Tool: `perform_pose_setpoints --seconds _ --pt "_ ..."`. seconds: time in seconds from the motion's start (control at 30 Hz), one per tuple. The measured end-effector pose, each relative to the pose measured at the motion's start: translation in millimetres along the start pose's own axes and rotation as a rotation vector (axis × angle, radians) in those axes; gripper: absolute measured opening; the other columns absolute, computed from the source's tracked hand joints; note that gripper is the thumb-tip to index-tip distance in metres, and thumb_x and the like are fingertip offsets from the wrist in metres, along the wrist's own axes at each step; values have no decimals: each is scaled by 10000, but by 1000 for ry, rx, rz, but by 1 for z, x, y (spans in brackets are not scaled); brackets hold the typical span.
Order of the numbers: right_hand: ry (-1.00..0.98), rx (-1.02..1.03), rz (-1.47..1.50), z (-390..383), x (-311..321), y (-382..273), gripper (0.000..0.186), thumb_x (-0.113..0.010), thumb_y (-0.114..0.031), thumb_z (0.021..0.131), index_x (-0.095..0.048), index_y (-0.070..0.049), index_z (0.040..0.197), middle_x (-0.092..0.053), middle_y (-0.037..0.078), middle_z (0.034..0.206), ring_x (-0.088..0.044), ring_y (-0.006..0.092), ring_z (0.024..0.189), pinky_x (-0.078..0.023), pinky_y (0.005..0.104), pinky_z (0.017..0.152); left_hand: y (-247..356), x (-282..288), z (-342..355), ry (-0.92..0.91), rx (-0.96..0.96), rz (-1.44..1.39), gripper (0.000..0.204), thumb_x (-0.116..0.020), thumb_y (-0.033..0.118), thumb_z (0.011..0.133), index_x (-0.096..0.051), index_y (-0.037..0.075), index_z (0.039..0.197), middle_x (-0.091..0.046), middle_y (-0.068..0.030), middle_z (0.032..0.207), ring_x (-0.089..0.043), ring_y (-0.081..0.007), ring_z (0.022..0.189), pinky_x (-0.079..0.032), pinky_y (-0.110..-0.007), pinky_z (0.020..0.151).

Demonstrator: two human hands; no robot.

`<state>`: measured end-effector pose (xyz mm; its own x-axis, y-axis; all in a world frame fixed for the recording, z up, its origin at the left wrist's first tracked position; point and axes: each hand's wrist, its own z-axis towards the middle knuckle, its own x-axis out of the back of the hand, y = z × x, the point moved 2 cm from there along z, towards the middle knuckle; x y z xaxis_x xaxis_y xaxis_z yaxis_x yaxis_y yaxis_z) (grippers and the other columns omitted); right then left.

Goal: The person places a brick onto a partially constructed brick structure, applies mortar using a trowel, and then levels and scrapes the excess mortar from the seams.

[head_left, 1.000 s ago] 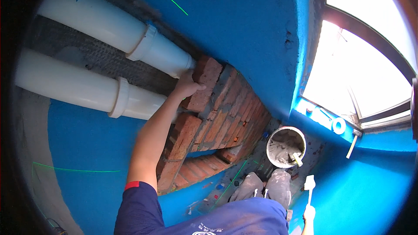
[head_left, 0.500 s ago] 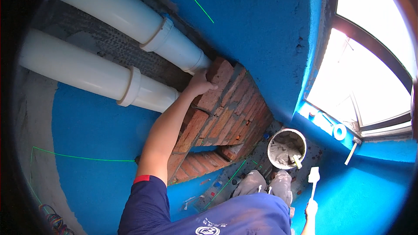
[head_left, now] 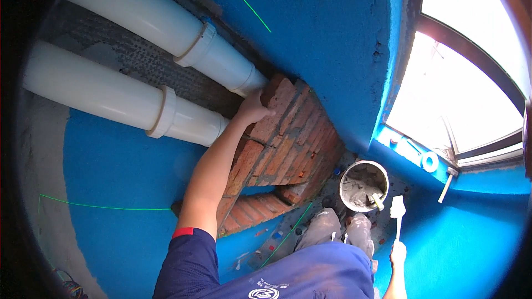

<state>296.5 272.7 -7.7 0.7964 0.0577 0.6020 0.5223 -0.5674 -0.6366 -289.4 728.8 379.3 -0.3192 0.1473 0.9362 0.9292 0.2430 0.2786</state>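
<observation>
My left hand reaches up to the top of a red brick wall and grips the end of a brick on its upper course, beside a white pipe. Its fingertips are partly hidden behind the brick. Grey mortar shows in the joints below. Low on the right, my right hand is closed around the handle of a trowel, whose pale blade points up, away from the wall.
A round bucket of grey mortar stands by my feet. Two thick white pipes run upper left. A hammer and a white roll rest near the window ledge. Green laser lines cross the blue walls.
The view has shifted slightly. My left hand stays on the brick, and my right hand with the trowel has risen a little.
</observation>
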Motion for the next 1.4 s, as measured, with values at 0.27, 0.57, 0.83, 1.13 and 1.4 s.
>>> perform_pose_setpoints --seconds 0.27,0.57,0.83,1.13,1.4 --pt "-103 -48 124 -7 24 -172 397 -472 -312 974 -535 -17 715 -515 114 605 -504 215 538 -406 383 546 -14 3 3 -185 -57 -162 740 -808 217 655 -508 4 1297 -561 -199 1285 -536 -322 1184 -419 -385 994" --pt "-140 388 369 -32 49 -414 184 -542 -172 939 -614 -7 899 -564 61 677 -537 146 612 -441 309 590 -20 0 -3 -183 -71 -157 688 -812 181 646 -539 -11 1247 -604 -181 1220 -571 -314 1134 -447 -387 954" --pt "-494 435 411 -38 8 -490 252 -573 -256 945 -540 -14 882 -497 63 640 -468 123 614 -406 316 569 -35 -8 5 -183 -90 -171 712 -815 227 625 -542 2 1242 -604 -182 1216 -573 -320 1125 -456 -399 938" --pt "-470 425 359 -51 1 -502 245 -478 -252 977 -546 -17 957 -580 175 710 -602 291 685 -451 401 638 -45 -13 6 -119 -227 -244 762 -819 221 625 -498 8 1282 -573 -189 1251 -543 -320 1169 -433 -392 967" --pt "-374 664 426 -47 25 -548 483 -523 -116 938 -393 -58 1400 -638 237 1080 -640 318 1000 -464 352 887 -22 2 -7 -444 -74 -250 916 -822 230 673 -349 42 1434 -446 -183 1410 -444 -321 1281 -356 -426 1070"
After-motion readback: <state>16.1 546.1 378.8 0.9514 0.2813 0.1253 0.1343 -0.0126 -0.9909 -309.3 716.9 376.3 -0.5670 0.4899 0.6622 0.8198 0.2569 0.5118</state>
